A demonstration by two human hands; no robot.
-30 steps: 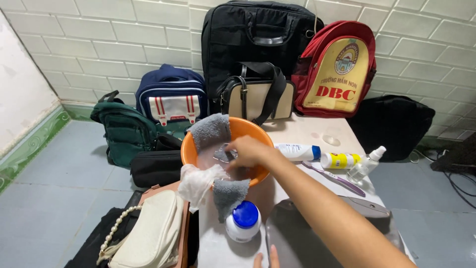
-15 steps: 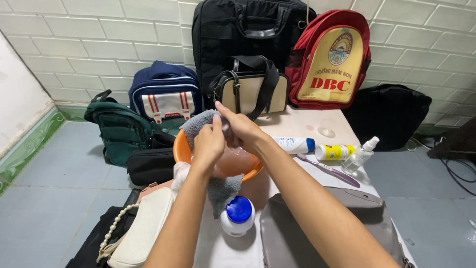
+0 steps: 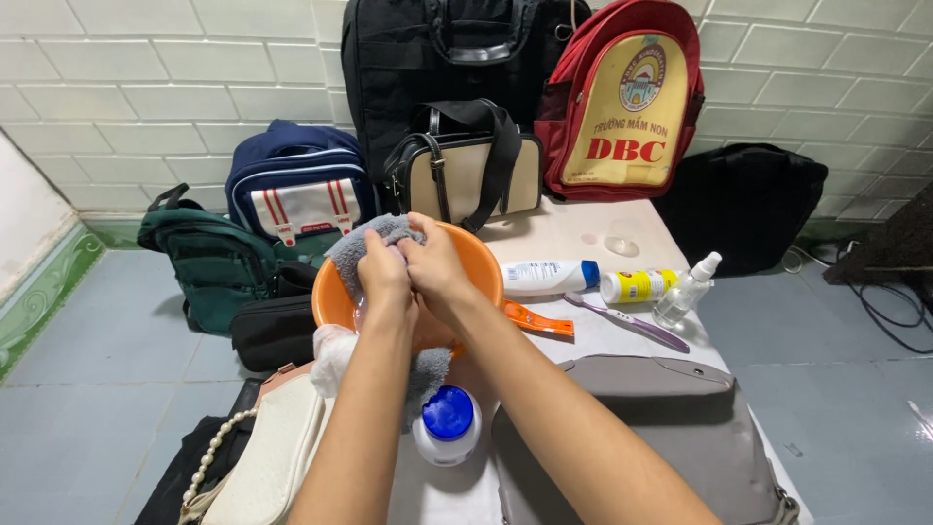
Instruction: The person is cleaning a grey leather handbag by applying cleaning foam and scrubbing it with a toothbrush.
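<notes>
Grey cloth (image 3: 374, 236) sits bunched over the orange basin (image 3: 481, 261), at eleven o'clock from the blue-capped jar (image 3: 448, 424); left hand (image 3: 385, 277) and right hand (image 3: 434, 267) clench it. Squeezing there could drip water off the rim.

White tiled wall (image 3: 175, 78), grey-blue tiled floor (image 3: 97, 389), green patterned skirting (image 3: 44, 292).

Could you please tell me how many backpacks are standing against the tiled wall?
3: a red and yellow backpack on the table, a navy backpack and a green backpack on the floor. Others may be hidden.
</notes>
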